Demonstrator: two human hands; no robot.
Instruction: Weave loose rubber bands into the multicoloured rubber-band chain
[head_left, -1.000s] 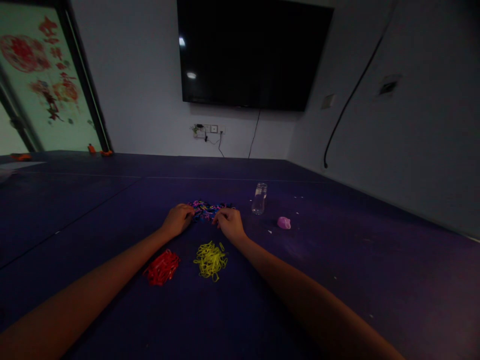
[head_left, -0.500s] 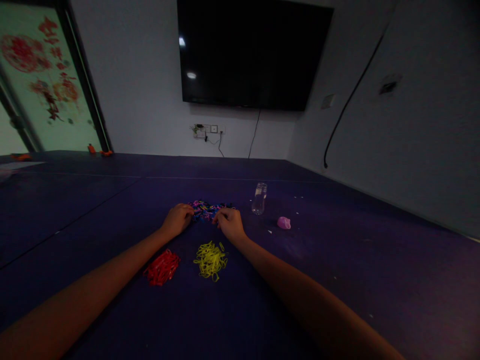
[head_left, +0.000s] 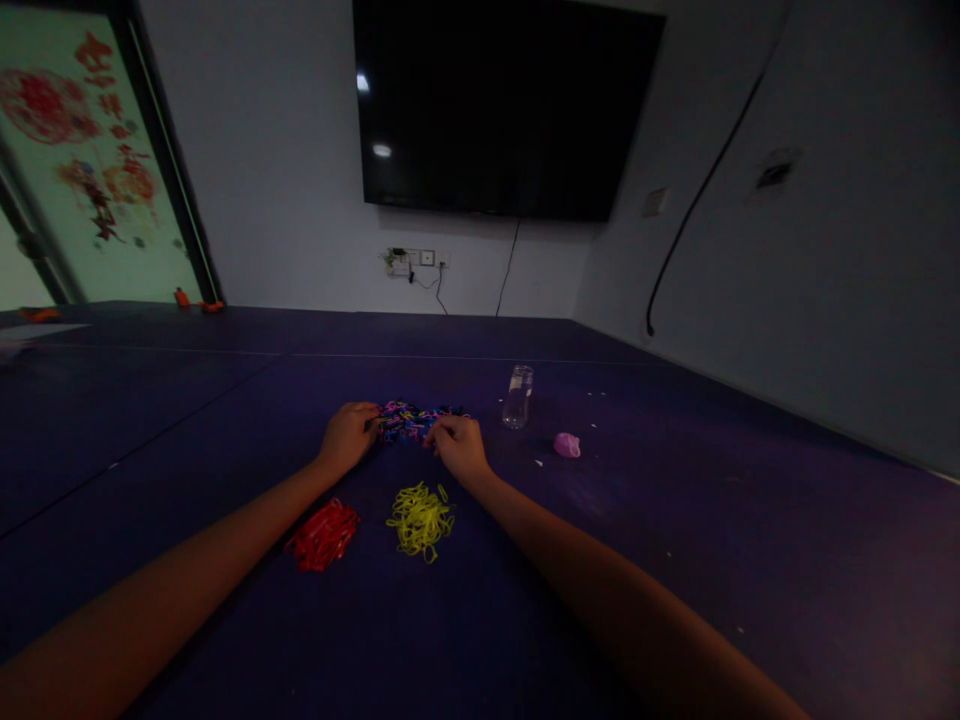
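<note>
Both my arms reach forward over a dark purple surface (head_left: 675, 560). My left hand (head_left: 346, 436) rests with curled fingers on the left edge of a mixed pile of multicoloured rubber bands (head_left: 411, 420). My right hand (head_left: 459, 446) has its fingers pinched together at the pile's right side; what they hold is too small to make out. Nearer to me lie a red pile of bands (head_left: 324, 534) and a yellow pile of bands (head_left: 421, 520), between my forearms.
A small clear bottle (head_left: 517, 396) stands right of the mixed pile, with a pink lump (head_left: 567, 445) beside it. A large black screen (head_left: 506, 105) hangs on the far wall above a socket strip. A glass door with red decorations (head_left: 75, 160) is at the left.
My left hand has shifted slightly left and back along the edge of the mixed pile. The right hand stays almost still.
</note>
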